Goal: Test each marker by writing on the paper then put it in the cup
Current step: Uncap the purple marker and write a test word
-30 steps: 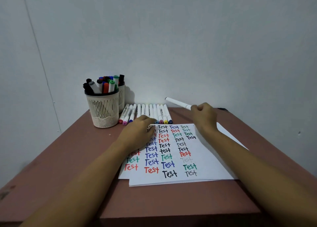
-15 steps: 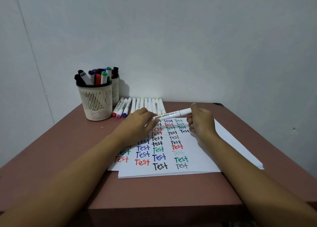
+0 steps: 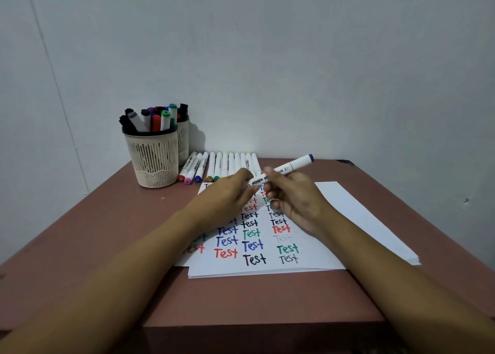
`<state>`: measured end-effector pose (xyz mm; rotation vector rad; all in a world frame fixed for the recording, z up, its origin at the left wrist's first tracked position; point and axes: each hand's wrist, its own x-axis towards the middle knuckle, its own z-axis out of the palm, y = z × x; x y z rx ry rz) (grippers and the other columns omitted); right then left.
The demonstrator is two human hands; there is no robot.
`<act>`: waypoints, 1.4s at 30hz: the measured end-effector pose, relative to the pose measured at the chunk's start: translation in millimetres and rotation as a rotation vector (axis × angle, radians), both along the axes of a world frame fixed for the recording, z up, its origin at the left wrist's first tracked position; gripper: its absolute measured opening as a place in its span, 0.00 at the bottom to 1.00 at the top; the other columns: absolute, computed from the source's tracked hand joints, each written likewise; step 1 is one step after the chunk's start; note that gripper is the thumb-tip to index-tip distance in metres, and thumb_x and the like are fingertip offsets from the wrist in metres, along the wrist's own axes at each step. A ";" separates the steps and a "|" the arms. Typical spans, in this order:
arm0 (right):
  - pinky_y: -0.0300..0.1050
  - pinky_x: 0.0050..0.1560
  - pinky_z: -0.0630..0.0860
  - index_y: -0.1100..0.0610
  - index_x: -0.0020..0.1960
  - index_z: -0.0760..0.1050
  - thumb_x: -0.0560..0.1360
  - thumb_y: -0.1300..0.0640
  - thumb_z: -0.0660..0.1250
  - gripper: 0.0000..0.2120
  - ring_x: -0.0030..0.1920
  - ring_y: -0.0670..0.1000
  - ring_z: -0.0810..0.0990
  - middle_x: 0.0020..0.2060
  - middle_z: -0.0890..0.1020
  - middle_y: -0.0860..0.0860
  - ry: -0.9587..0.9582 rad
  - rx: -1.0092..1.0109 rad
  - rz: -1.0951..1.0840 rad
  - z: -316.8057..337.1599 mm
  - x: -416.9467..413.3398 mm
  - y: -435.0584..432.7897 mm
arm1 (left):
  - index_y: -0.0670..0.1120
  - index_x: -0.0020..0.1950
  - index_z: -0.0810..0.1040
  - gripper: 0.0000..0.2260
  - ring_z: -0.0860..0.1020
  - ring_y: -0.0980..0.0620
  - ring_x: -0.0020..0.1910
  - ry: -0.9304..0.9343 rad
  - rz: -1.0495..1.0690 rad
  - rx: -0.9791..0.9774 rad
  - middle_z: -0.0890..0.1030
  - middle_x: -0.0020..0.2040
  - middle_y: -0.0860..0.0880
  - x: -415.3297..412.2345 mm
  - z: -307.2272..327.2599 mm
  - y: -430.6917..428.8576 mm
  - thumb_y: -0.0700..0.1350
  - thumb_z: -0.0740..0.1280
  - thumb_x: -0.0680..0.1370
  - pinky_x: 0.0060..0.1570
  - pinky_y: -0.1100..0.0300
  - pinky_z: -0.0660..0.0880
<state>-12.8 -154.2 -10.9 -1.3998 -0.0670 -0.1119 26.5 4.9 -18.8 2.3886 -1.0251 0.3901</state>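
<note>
While marker point(image 3: 294, 166) is hanging just over paper point(image 3: 361, 219), right hand point(image 3: 294, 198) fingers are clamping barrel, left hand point(image 3: 227, 195) fingers pinching its left end; likely uncapping. Pulling straight along axis looking safest. Cup point(image 3: 154, 161) standing far left.

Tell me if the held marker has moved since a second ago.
Yes. The marker swung round: its free end pointed left over the row of markers, now right, away from it.
</note>
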 end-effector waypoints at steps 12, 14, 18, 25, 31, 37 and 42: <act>0.33 0.29 0.69 0.61 0.40 0.75 0.78 0.59 0.63 0.09 0.28 0.43 0.72 0.27 0.77 0.49 -0.081 -0.001 0.023 -3.2 1.8 -1.3 | 0.44 0.57 0.72 0.12 0.67 0.59 0.27 -0.033 0.011 -0.079 0.70 0.29 0.54 -0.4 -3.0 -1.3 0.51 0.59 0.80 0.28 0.60 0.59; 0.33 0.29 0.70 0.61 0.41 0.74 0.78 0.60 0.63 0.09 0.28 0.43 0.72 0.27 0.76 0.49 -0.085 0.015 0.030 -2.4 1.4 -1.8 | 0.45 0.57 0.73 0.13 0.67 0.60 0.28 -0.019 0.025 -0.101 0.70 0.29 0.54 -0.4 -2.9 -0.8 0.52 0.59 0.80 0.28 0.61 0.60; 0.33 0.31 0.70 0.61 0.43 0.75 0.78 0.60 0.63 0.07 0.29 0.43 0.72 0.28 0.76 0.49 -0.114 0.009 0.040 -1.0 -0.6 -4.3 | 0.50 0.58 0.74 0.15 0.77 0.51 0.39 -0.003 0.054 -0.143 0.80 0.40 0.48 0.7 -2.0 2.9 0.57 0.60 0.77 0.37 0.58 0.71; 0.38 0.27 0.73 0.59 0.42 0.71 0.80 0.57 0.61 0.09 0.26 0.47 0.76 0.28 0.77 0.53 -0.055 0.211 -0.176 8.3 -0.4 -11.3 | 0.50 0.53 0.71 0.15 0.75 0.53 0.38 0.156 0.124 -0.285 0.78 0.38 0.50 -0.9 3.8 4.0 0.59 0.60 0.76 0.36 0.59 0.68; 0.44 0.33 0.81 0.59 0.49 0.66 0.79 0.59 0.62 0.05 0.33 0.57 0.83 0.38 0.78 0.61 0.040 0.367 -0.216 7.0 0.9 -29.8 | 0.45 0.51 0.74 0.10 0.71 0.54 0.40 0.329 0.170 -0.529 0.74 0.40 0.53 13.7 0.2 8.1 0.43 0.53 0.81 0.38 0.58 0.67; 0.37 0.25 0.65 0.54 0.36 0.67 0.74 0.55 0.71 0.14 0.26 0.47 0.68 0.26 0.70 0.50 0.024 -0.076 -0.449 -1.9 5.3 -35.7 | 0.47 0.50 0.75 0.10 0.74 0.54 0.40 0.402 0.209 -0.500 0.76 0.41 0.53 24.5 -5.9 11.9 0.41 0.53 0.80 0.37 0.59 0.67; 0.38 0.25 0.66 0.54 0.32 0.65 0.73 0.57 0.71 0.17 0.20 0.44 0.68 0.19 0.70 0.45 -0.012 -0.250 -0.493 -9.3 7.8 -32.8 | 0.48 0.50 0.75 0.09 0.74 0.53 0.43 0.413 0.214 -0.480 0.77 0.42 0.53 25.2 -6.5 10.9 0.41 0.55 0.80 0.45 0.58 0.70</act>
